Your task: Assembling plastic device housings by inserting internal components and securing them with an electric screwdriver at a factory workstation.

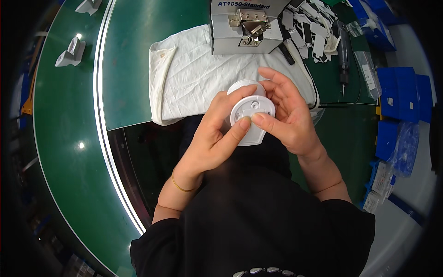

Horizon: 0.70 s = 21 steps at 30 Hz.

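A white plastic housing (253,105) with a round, rimmed face and a wider part behind and below it is held between my two hands, just in front of the table's near edge. My left hand (217,127) grips it from the left, thumb on the lower rim of the round face and index finger over the top. My right hand (293,120) has its thumb pressed on the same face at the lower right. Its other fingers are bent behind and above the part, partly hidden. A small round hole and recessed shapes show in the face.
A white cloth (194,69) covers the near table, under a grey screw feeder (247,37). Right of it lie a pile of black and white flat pieces (318,39) and an electric screwdriver (344,57). Blue bins (399,92) line the right; similar white housings (71,53) stand left.
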Motion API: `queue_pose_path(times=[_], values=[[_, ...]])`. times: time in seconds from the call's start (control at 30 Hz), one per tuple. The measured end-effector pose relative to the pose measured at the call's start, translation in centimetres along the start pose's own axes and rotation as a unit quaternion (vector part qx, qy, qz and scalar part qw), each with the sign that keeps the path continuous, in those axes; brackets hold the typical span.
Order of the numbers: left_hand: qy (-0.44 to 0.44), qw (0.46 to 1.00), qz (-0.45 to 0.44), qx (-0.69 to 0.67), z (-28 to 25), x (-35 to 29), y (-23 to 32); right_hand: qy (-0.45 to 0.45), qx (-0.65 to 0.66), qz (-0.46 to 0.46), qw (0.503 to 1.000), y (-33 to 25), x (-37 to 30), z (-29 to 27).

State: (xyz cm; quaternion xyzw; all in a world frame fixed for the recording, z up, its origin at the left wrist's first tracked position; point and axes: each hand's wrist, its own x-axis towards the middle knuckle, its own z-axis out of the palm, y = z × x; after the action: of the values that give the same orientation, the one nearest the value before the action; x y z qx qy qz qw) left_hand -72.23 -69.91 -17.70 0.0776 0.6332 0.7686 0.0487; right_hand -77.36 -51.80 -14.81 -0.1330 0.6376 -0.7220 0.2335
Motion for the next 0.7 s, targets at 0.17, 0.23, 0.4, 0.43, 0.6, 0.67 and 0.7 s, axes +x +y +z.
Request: queue_pose_path(times=[0.17, 0.23, 0.4, 0.43, 0.6, 0.67, 0.7], values=[[0.018, 1.0, -0.018, -0.016, 0.8, 0.0, -0.4, -0.002, -0.037, 0.012, 0.999, 0.2, -0.2, -0.5], [0.016, 0.999, -0.027, -0.031, 0.8, 0.1, -0.8, 0.006, -0.012, 0.022, 1.0, 0.3, 0.0, -0.9], [-0.052, 0.984, 0.043, 0.164, -0.5, 0.7, -0.4, 0.022, 0.021, 0.05, 0.998, 0.2, 0.0, -1.1], [-0.053, 0.984, 0.044, 0.164, -0.3, 0.9, -0.2, 0.016, 0.005, 0.029, 0.999, 0.3, -0.1, -1.2], [-0.033, 0.961, 0.129, 0.244, 0.5, 1.0, -0.4, 0.004, -0.03, -0.02, 0.999, 0.2, -0.8, -1.5], [-0.024, 0.963, 0.135, 0.231, 1.0, 0.8, -0.7, -0.007, -0.075, -0.072, 0.995, -0.2, -1.1, -1.6], [-0.009, 0.956, 0.161, 0.246, 1.2, 0.6, -1.1, -0.006, -0.073, -0.072, 0.995, -0.2, -1.2, -1.7]])
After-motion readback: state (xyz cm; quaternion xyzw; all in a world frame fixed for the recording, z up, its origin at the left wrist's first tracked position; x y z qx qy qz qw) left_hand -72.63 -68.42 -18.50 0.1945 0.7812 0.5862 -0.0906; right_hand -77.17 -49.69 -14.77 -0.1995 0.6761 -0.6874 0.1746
